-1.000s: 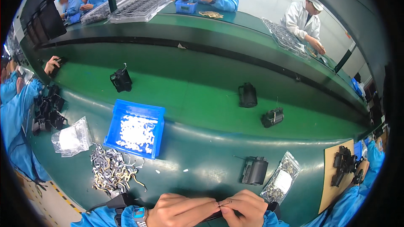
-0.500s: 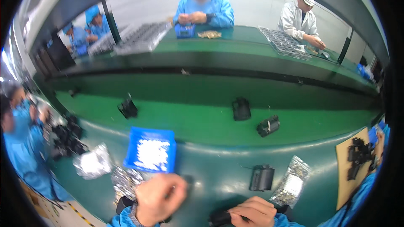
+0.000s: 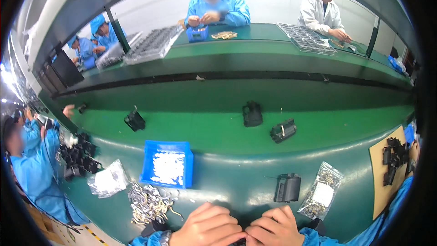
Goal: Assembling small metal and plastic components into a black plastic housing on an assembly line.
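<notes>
At the lower edge my left hand and my right hand meet fingertip to fingertip, both with curled fingers. Between and under them a little of a black plastic part shows; my right hand grips it. What my left fingers pinch is hidden. Beyond my left hand lies a loose heap of small metal pieces. Behind that heap stands a blue bin with small white pieces inside. A black plastic housing rests on the table beyond my right hand.
Right of the housing lies a clear bag of small metal parts. A plastic bag and black parts are at left. More housings sit on the green belt. Co-workers sit across and on both sides.
My left hand has moved right and down from near the blue bin to meet my right hand over the black part. On the left, a co-worker's arm now reaches toward the belt.
</notes>
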Demonstrator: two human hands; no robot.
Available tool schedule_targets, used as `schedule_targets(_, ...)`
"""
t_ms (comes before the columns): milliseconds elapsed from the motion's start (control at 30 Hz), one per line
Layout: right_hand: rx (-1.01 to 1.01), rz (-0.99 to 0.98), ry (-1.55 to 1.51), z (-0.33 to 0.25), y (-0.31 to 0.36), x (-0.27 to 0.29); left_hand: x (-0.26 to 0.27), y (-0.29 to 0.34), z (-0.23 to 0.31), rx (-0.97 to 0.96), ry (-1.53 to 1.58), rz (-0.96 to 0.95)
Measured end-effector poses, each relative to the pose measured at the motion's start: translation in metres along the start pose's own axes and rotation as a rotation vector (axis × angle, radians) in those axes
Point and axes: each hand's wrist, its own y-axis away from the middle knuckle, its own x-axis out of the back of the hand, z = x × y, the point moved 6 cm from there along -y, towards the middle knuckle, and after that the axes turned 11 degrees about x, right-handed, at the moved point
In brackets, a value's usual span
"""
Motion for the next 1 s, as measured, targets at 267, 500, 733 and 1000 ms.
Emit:
schedule_targets(267,-0.087,0.080,-0.250,0.017,0.001,0.005,-0.014,0.002,-0.024,0.101,0.288,-0.077)
schedule_targets(500,-0.254,0.153,-0.714,0.024,0.011,0.003,-0.029,0.016,-0.035,0.076,0.413,-0.074)
schedule_targets(733,-0.204,0.048,-0.757,0.043,0.008,0.016,-0.027,0.014,-0.049,0.110,0.301,-0.193)
schedule_targets(1000,0.037,-0.218,-0.686,0.030,-0.013,0.020,-0.061,0.034,-0.044,0.020,0.137,-0.294)
